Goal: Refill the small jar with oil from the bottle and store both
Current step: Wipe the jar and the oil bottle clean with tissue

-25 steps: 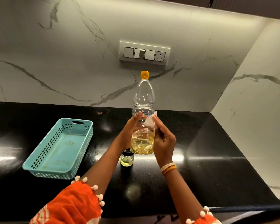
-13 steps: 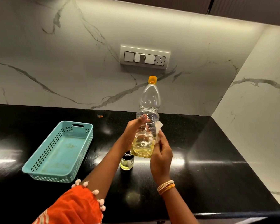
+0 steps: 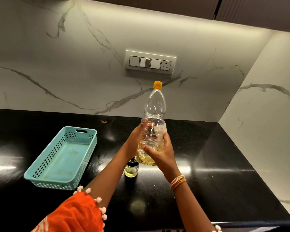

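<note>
A clear plastic oil bottle [image 3: 155,106] with an orange cap [image 3: 157,85] is held upright above the black counter, a little yellow oil in its bottom. My left hand [image 3: 135,139] grips its left side. My right hand [image 3: 161,152] wraps round its lower right side, and a white tissue [image 3: 162,129] lies against the bottle just above that hand. The small glass jar [image 3: 131,170], with a dark lid and some yellow oil, stands on the counter just below the bottle, partly hidden by my left wrist.
A turquoise perforated basket [image 3: 40,173] lies empty on the counter to the left. The black counter [image 3: 216,181] meets marble walls at the back and right. A switch panel [image 3: 150,61] sits on the back wall.
The bottle has shifted slightly right. My right hand, which pressed the tissue on the bottle's right side, has slid down and now wraps its lower part.
</note>
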The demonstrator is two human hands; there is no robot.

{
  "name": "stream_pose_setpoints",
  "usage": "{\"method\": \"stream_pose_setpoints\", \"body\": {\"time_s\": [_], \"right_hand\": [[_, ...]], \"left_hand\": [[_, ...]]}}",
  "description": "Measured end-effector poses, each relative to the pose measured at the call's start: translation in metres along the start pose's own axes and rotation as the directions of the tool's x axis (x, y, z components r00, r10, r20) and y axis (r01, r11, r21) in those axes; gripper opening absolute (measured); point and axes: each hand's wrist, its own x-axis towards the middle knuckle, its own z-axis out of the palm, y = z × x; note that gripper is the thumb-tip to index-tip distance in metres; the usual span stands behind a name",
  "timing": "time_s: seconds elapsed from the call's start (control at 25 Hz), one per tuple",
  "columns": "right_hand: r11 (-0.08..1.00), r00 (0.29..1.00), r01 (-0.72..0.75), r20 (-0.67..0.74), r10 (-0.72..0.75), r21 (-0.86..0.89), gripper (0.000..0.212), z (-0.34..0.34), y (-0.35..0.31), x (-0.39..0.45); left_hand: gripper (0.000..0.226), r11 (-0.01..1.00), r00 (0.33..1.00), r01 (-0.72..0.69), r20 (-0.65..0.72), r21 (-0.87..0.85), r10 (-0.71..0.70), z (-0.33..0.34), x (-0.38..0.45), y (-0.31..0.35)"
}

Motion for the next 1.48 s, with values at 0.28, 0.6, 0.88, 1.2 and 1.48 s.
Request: {"method": "stream_pose_setpoints", "body": {"time_s": [0.28, 0.6, 0.88, 1.2, 1.48], "right_hand": [[0.783, 0.953, 0.146, -0.126, -0.275, -0.604, 0.1, 0.017, 0.006, -0.008], [0.986, 0.986, -0.167, 0.03, 0.167, 0.016, 0.057, 0.001, 0.022, -0.02], [0.883, 0.967, 0.17, -0.098, -0.235, -0.437, 0.079, 0.008, 0.015, -0.02], [0.436, 0.863, 0.303, 0.05, -0.502, -0.848, 0.068, 0.021, 0.028, -0.039], [0.977, 0.996, 0.064, 0.08, -0.048, -0.206, 0.071, 0.001, -0.005, 0.003]], "left_hand": [[0.018, 0.956, 0.935, -0.166, -0.27, 0.24, 0.23, 0.014, 0.008, 0.004], [0.039, 0.979, 0.98, -0.164, -0.091, 0.119, 0.175, -0.009, 0.009, 0.002], [0.042, 0.981, 0.977, -0.153, -0.128, 0.115, 0.168, 0.002, 0.015, 0.003], [0.03, 0.97, 0.974, -0.129, -0.157, 0.206, 0.163, 0.003, 0.015, 0.005], [0.052, 0.982, 0.987, -0.143, -0.053, 0.121, 0.15, -0.005, 0.013, 0.007]]}}
